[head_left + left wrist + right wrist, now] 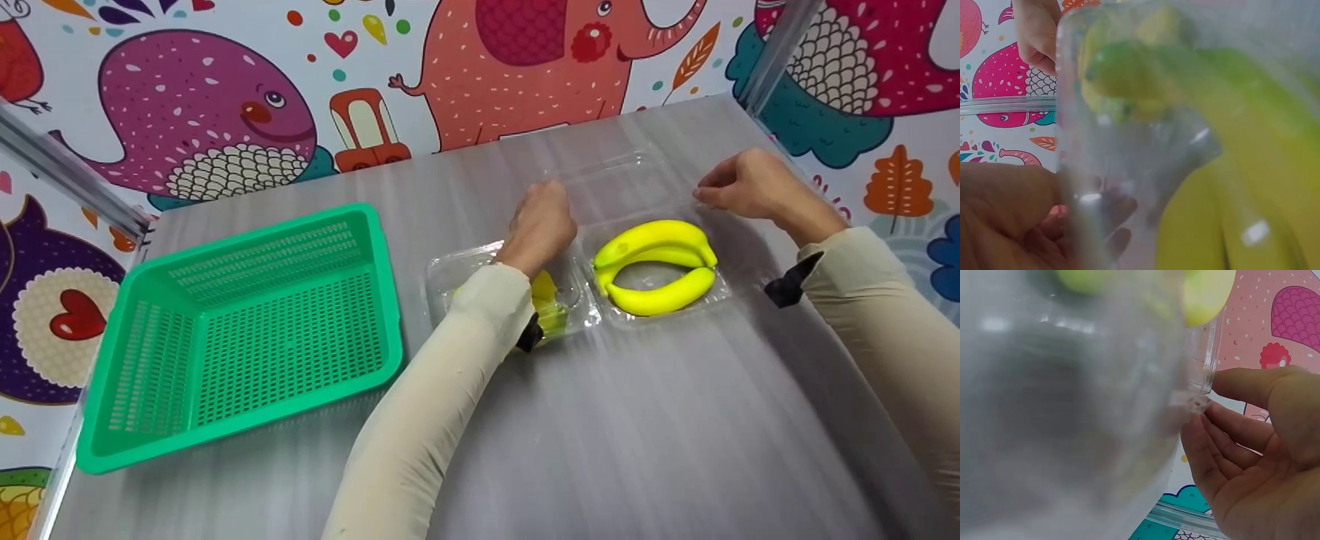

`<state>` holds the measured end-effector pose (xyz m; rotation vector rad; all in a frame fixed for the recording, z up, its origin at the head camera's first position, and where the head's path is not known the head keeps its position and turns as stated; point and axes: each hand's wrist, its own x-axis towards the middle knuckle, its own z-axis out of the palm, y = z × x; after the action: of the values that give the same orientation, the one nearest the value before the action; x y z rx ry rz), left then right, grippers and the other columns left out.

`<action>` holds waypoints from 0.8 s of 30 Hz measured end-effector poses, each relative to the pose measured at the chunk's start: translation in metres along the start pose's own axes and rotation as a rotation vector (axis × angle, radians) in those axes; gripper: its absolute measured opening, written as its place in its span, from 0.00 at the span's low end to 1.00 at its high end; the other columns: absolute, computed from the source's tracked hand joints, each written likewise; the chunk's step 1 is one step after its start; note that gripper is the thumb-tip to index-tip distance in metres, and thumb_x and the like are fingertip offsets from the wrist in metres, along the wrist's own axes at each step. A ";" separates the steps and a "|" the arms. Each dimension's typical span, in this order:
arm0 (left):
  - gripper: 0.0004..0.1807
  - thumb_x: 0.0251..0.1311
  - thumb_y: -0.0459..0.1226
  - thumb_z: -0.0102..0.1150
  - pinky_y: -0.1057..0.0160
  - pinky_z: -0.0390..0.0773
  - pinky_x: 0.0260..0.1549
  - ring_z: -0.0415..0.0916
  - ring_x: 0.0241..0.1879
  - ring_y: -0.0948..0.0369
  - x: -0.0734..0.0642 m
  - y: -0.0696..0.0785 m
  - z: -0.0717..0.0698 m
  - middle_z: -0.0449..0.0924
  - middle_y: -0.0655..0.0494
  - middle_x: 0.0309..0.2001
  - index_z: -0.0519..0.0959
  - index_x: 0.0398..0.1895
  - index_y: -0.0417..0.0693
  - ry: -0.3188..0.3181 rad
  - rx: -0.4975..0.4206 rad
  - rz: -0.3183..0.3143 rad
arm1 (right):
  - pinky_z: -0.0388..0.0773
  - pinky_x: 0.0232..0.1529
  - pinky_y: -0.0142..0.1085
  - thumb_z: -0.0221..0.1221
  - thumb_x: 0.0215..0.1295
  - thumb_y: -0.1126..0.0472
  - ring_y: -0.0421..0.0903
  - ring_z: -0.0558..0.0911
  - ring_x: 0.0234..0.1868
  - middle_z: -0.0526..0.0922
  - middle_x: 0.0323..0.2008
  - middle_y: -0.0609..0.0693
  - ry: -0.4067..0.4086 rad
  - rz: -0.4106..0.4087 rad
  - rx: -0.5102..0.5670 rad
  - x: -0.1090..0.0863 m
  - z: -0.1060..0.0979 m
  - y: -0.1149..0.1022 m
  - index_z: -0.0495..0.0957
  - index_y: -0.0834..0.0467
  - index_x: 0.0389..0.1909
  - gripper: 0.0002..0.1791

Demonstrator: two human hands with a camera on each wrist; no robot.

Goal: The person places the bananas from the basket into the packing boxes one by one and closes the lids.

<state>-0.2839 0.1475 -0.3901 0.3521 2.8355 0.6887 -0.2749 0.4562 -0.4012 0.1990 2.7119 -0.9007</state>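
A clear plastic clamshell box [637, 319] stands with its lid [611, 180] folded back; yellow bananas [660, 292] lie inside. My left hand [544, 221] is at the lid's left side with curled fingers, seen partly through plastic in the left wrist view; its fingertips are hard to make out. At the lid's right side, my right hand [746, 187] pinches a clear plastic edge between thumb and fingers [1199, 455]. A second clear box [442, 274] holding bananas [1202, 214] sits under my left forearm, partly hidden.
A green perforated plastic basket [375, 300] stands on the left of the grey table [600, 450]. Behind the table rises a wall [367, 67] printed with cartoon animals. Metal frame strips [780, 60] run along the corners.
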 end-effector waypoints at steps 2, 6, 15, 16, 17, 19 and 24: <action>0.09 0.77 0.33 0.59 0.66 0.79 0.32 0.79 0.36 0.58 0.000 -0.001 0.000 0.82 0.52 0.41 0.83 0.54 0.43 0.014 0.003 0.002 | 0.81 0.43 0.24 0.64 0.77 0.43 0.60 0.80 0.57 0.82 0.65 0.65 0.009 0.002 0.004 0.000 0.000 0.000 0.81 0.61 0.68 0.30; 0.09 0.76 0.34 0.59 0.65 0.78 0.32 0.78 0.35 0.58 0.001 -0.003 0.001 0.84 0.53 0.40 0.85 0.52 0.44 0.033 0.013 0.009 | 0.81 0.40 0.23 0.65 0.76 0.45 0.59 0.80 0.56 0.83 0.64 0.65 0.041 -0.001 0.017 0.000 0.002 0.000 0.82 0.61 0.67 0.29; 0.07 0.75 0.34 0.60 0.65 0.77 0.28 0.78 0.33 0.58 0.003 -0.005 -0.003 0.79 0.54 0.33 0.86 0.48 0.44 0.063 -0.052 -0.034 | 0.81 0.38 0.21 0.68 0.73 0.43 0.57 0.79 0.53 0.87 0.56 0.59 0.097 0.004 0.048 -0.003 0.002 0.004 0.83 0.60 0.64 0.30; 0.07 0.76 0.35 0.60 0.65 0.78 0.28 0.79 0.33 0.58 0.003 -0.005 -0.003 0.79 0.55 0.33 0.86 0.48 0.45 0.067 -0.058 -0.034 | 0.81 0.38 0.21 0.69 0.73 0.42 0.57 0.79 0.53 0.87 0.55 0.58 0.103 0.005 0.047 -0.003 0.002 0.004 0.83 0.60 0.64 0.30; 0.08 0.76 0.36 0.59 0.65 0.78 0.28 0.79 0.33 0.58 0.003 -0.006 -0.004 0.78 0.54 0.32 0.86 0.48 0.45 0.069 -0.066 -0.033 | 0.81 0.38 0.21 0.69 0.72 0.42 0.56 0.79 0.52 0.87 0.54 0.58 0.108 0.005 0.047 -0.003 0.002 0.004 0.83 0.60 0.63 0.30; 0.08 0.77 0.37 0.59 0.66 0.78 0.29 0.79 0.33 0.58 0.002 -0.007 -0.005 0.79 0.55 0.32 0.86 0.47 0.45 0.089 -0.079 -0.021 | 0.81 0.38 0.21 0.69 0.72 0.42 0.56 0.78 0.51 0.87 0.52 0.56 0.116 0.005 0.050 -0.004 0.002 0.005 0.83 0.60 0.62 0.29; 0.06 0.77 0.39 0.61 0.67 0.82 0.32 0.81 0.35 0.60 0.000 -0.010 -0.006 0.82 0.55 0.35 0.84 0.45 0.47 0.149 -0.133 0.032 | 0.82 0.37 0.22 0.70 0.72 0.43 0.54 0.78 0.49 0.88 0.47 0.53 0.135 -0.009 0.045 -0.006 0.002 0.007 0.84 0.60 0.58 0.27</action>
<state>-0.2875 0.1365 -0.3896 0.3378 2.9074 0.9422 -0.2672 0.4599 -0.4046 0.2661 2.8196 -0.9858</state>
